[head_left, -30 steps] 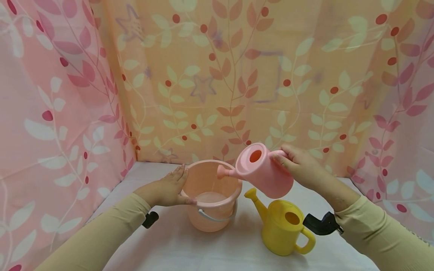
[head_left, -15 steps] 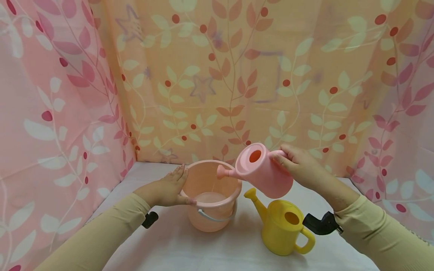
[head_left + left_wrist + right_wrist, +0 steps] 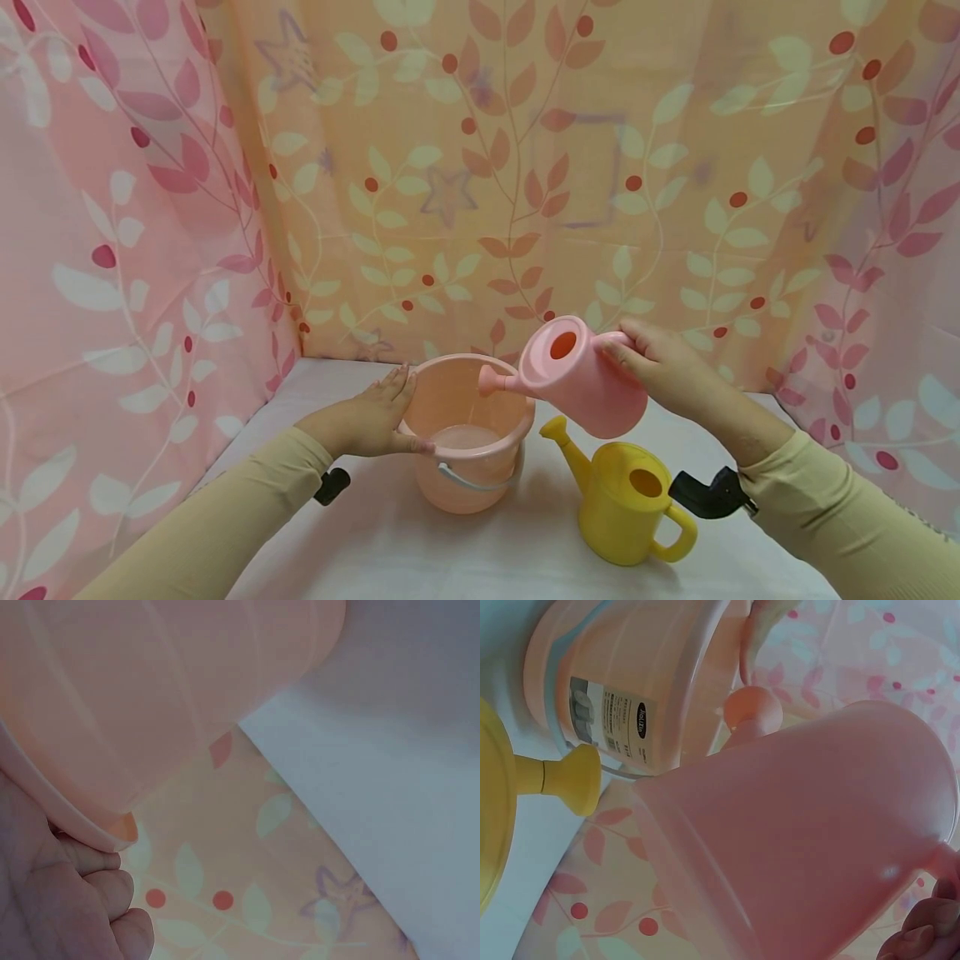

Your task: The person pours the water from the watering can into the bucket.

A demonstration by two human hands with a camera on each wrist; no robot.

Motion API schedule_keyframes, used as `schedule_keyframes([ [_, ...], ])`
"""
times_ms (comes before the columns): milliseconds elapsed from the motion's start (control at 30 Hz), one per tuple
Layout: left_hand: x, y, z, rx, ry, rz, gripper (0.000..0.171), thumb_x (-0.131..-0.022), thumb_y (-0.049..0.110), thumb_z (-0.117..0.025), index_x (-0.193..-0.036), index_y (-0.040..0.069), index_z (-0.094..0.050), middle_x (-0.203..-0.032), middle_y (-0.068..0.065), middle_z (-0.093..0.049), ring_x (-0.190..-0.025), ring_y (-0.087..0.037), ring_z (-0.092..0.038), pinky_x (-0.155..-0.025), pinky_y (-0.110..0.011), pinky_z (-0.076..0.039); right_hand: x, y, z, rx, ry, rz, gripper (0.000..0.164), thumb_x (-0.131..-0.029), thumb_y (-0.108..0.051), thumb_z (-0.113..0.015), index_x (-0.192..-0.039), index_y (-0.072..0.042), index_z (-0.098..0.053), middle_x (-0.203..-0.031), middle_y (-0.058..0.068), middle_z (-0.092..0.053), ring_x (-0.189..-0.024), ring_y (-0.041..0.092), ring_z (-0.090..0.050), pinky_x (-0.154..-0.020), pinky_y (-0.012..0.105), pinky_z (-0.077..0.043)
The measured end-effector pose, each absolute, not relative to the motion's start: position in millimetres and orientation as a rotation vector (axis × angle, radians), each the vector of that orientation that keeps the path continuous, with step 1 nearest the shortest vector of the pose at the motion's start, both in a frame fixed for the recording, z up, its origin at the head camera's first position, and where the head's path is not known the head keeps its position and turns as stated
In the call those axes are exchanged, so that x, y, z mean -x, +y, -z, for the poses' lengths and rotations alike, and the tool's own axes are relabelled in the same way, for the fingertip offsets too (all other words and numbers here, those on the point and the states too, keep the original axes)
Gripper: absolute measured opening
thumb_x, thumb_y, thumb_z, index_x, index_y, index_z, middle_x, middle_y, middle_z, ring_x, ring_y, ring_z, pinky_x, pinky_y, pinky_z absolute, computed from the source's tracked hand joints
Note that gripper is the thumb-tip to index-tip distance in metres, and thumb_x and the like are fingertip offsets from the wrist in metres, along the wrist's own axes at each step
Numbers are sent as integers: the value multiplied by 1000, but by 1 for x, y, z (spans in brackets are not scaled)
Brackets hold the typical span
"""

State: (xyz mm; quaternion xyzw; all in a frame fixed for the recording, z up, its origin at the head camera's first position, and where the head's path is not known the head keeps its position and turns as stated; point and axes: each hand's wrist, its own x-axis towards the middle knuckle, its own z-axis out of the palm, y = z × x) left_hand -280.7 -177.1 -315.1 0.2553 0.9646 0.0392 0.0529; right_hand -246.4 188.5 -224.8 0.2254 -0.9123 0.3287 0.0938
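My right hand (image 3: 656, 367) grips the handle of a pink watering can (image 3: 585, 383), held up and tilted to the left. Its spout's round head (image 3: 754, 709) is over the right part of the mouth of a peach bucket (image 3: 465, 483). My left hand (image 3: 367, 417) rests against the bucket's left rim (image 3: 67, 806), fingers extended and thumb spread along the front of the rim. The bucket stands upright; a pale round bottom shows inside it. A yellow watering can (image 3: 618, 517) stands upright to the right of the bucket, below the pink one.
The bucket's grey handle (image 3: 472, 482) hangs down at its front right, and a printed label (image 3: 611, 716) is stuck on its side. The table has a white cover (image 3: 465, 558). Leaf-patterned cloth (image 3: 450, 250) stands behind the table and along both sides.
Almost nothing moves; the pink watering can shifts very slightly to the left over the bucket. Both hands keep their places.
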Motion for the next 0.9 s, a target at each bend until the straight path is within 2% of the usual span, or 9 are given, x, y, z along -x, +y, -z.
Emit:
schedule_keyframes([
  [233, 278, -177, 312, -812, 2921, -160, 117, -73, 77, -43, -142, -11, -9, -148, -28, 0, -138, -36, -1, -108, -52, -13, 247, 188, 224, -670, -2709, -968, 30, -91, -39, -53, -84, -11, -52, -72, 5, -54, -70, 22, -52, -58, 31, -48],
  [900, 275, -175, 310, -795, 2925, -147, 115, -74, 76, -45, -143, -9, -9, -149, -26, 1, -138, -35, -1, -109, -51, -13, 248, 188, 223, -662, -2713, -964, 31, -90, -40, -53, -83, -10, -52, -72, 5, -53, -69, 22, -51, -57, 30, -47],
])
